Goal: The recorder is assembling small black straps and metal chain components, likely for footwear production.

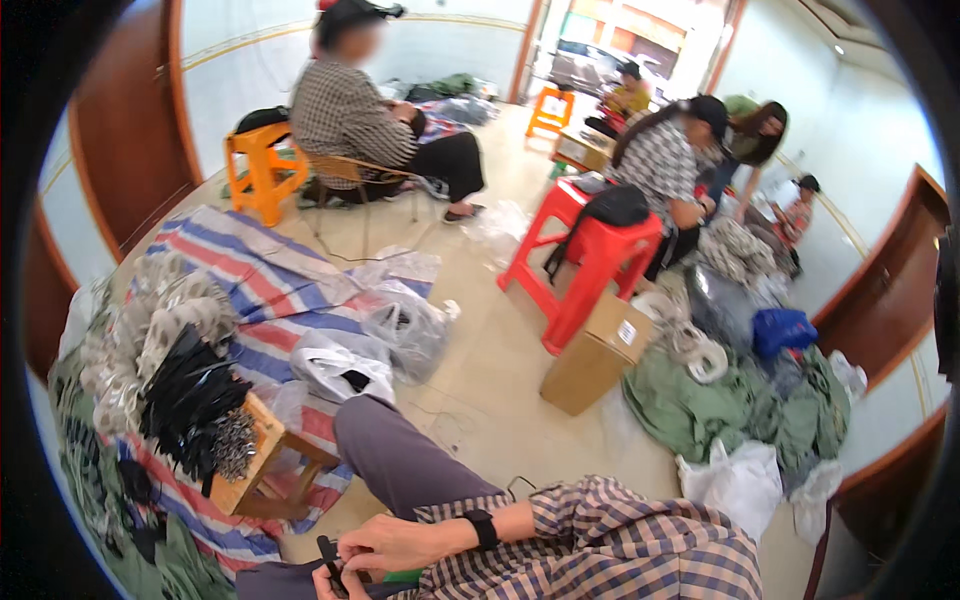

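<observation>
Room: tiled floor point(480, 390), pale walls, brown doors, bright doorway at the far end.
Left hand point(325, 583): at the lower edge, partly cut off. Fingers pinching the black piece point(327, 552), which sticks up out of the grip.
Right hand point(385, 541): just beside the left, palm side down. Fingers bent in, tips right at the black piece. Can't tell if they pinch it or only touch it.
Black piece location: between both hands, above the lap, low and left of centre. Lower part hidden by fingers.
Right wrist: black band point(482, 530); checked sleeve point(610, 530) behind it. Bit of green point(404, 577) below the wrist, mostly covered, can't tell what.
Wooden stool point(268, 462): left of the knee. Carries a pile of small metal parts point(235, 440) and, beside that, a bundle of black strips point(183, 400).
Striped sheet point(270, 290): on the floor, left side. White rolls point(175, 315) heaped on its left part, white bag point(340, 368) and clear bag point(408, 325) toward its right side.
Ahead: red stool point(592, 235) with a black bag point(614, 206) on it; carton point(598, 355) just beside it, tilted in view.
Right side: green cloth point(700, 398) piled on the floor, blue bag point(783, 331) behind it.
Others: several people seated beyond, one bending over.
</observation>
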Available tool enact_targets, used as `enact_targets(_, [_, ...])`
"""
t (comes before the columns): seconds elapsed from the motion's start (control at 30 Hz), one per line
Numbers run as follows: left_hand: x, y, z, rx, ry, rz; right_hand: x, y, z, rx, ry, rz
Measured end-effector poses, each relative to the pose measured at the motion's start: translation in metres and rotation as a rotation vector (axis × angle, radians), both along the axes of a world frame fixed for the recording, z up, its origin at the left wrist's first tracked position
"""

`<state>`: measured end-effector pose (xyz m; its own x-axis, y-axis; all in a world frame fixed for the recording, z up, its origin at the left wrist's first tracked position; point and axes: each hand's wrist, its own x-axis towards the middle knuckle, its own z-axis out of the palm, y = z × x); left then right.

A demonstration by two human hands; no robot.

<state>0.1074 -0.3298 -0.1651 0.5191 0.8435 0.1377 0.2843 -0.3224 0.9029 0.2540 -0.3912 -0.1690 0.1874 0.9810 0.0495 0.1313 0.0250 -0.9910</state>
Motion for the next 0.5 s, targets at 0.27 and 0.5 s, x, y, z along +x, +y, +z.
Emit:
enact_targets(0.27, [0.009,0.0,0.002,-0.237,0.004,-0.112,0.002,-0.013,0.0,0.148,-0.232,-0.091])
enact_targets(0.5, [0.005,-0.008,0.013,-0.432,-0.013,-0.008,-0.002,-0.014,-0.006,0.13,-0.17,-0.047])
